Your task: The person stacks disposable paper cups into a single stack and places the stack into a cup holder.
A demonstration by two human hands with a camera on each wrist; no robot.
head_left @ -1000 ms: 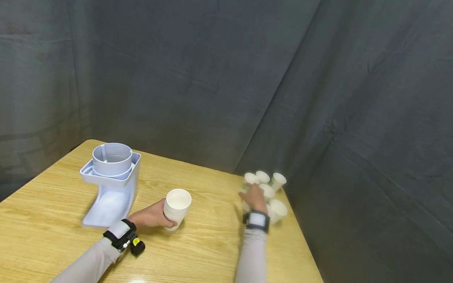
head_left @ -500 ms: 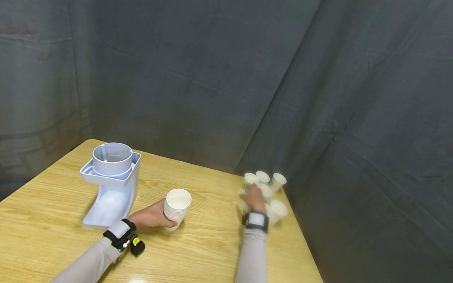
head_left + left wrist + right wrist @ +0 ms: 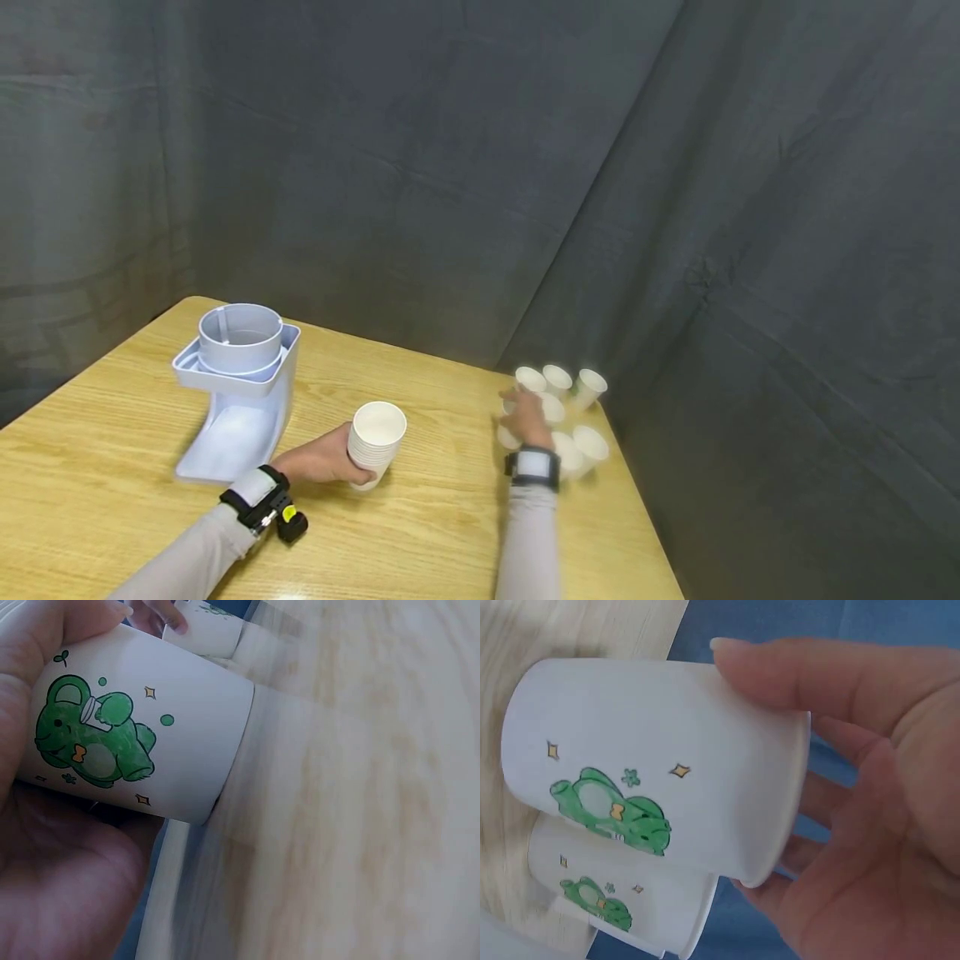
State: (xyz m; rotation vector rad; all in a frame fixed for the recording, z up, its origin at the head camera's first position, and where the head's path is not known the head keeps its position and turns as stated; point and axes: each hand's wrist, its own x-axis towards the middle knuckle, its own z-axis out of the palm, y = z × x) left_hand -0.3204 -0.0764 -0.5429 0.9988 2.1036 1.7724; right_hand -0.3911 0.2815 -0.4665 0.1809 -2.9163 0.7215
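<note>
My left hand grips a stack of white paper cups near the middle of the table. The left wrist view shows a green cartoon bear printed on the outer cup. At the right side, my right hand is among a group of loose paper cups, standing mouth up. Seen from the right wrist, the thumb lies on one cup near its rim while the fingers reach behind it. A second printed cup sits close beside that one.
A pale grey plastic stand with a round holder on top stands at the left of the wooden table. Dark curtains hang behind the table and along its right edge.
My right hand has shifted slightly to the left among the cups, with a cup by its fingers now showing further left. My left hand and its stack stay in place.
</note>
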